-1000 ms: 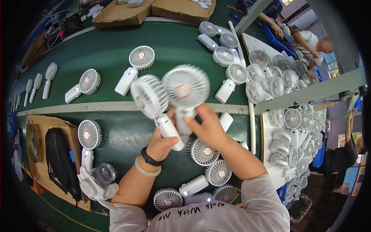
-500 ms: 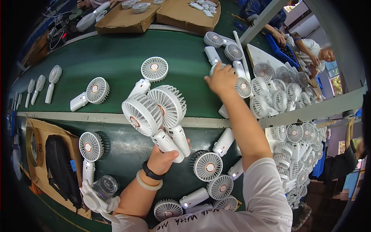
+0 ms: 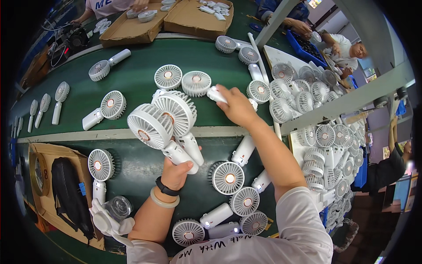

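Two white handheld fans [image 3: 150, 125] are gripped together by their handles in my left hand [image 3: 175, 175], heads tilted up and overlapping. Out over the green belt, my right hand [image 3: 238, 107] pinches the handle of another handheld fan [image 3: 196, 83], whose round head points left. Just beside that head lies a further fan [image 3: 168, 77], its handle partly hidden behind the held pair. Close to my right forearm, on the near work surface, rests a fan [image 3: 228, 178] with its handle angled up to the right.
More fans [image 3: 113, 105] lie spread on the belt [image 3: 145, 53]. A large heap of fans [image 3: 332, 154] fills the right side behind a metal post. At left stands a cardboard box [image 3: 44, 198] holding a black pouch. Co-workers sit across the belt, near cardboard trays [image 3: 198, 26] and a blue bin [image 3: 303, 50].
My right hand has drawn a fan leftward from the group at the belt's right. The left hand's two fans shifted slightly left. Another fan now lies at the belt's far left.
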Motion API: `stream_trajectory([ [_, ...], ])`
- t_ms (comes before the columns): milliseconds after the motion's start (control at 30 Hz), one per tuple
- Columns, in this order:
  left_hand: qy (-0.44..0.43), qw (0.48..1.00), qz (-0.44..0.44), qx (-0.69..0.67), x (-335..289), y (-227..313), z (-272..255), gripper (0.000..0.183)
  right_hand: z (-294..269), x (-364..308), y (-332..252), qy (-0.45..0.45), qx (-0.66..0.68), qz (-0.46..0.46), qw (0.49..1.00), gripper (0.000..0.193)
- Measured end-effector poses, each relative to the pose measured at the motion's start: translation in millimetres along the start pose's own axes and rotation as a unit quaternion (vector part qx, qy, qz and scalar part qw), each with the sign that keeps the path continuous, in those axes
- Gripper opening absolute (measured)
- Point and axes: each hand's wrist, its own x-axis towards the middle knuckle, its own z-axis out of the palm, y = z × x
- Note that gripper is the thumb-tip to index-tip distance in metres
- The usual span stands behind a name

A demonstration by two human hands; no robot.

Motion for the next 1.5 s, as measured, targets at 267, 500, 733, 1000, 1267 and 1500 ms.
stream_trajectory([
  [267,0.025,0.999,0.033,-0.007,-2.1,-1.4,-2.8,0.083,-6.9,-88.2,-55.4,-0.195,0.908,0.000,0.372,0.048],
  [500,0.014,1.000,0.018,-0.014,-1.9,-2.3,-1.5,0.085,8.3,-88.2,-49.9,-0.205,0.887,-0.084,0.406,0.048],
  [733,-0.005,1.000,-0.008,-0.015,-2.5,-1.2,-1.2,0.083,12.3,-96.2,-57.7,-0.086,0.832,0.060,0.545,0.039],
  [1000,-0.009,0.999,-0.007,-0.042,-3.5,-1.8,2.9,0.080,17.0,-92.2,-56.0,0.015,0.720,0.060,0.691,0.039],
  [1267,-0.012,0.999,-0.009,-0.048,-3.4,-1.1,5.8,0.079,12.8,-93.7,-57.2,0.020,0.705,0.060,0.706,0.046],
  [1500,-0.038,0.998,-0.022,-0.035,-4.1,-2.0,2.0,0.075,19.2,-91.3,-49.6,0.056,0.694,0.062,0.715,0.045],
])
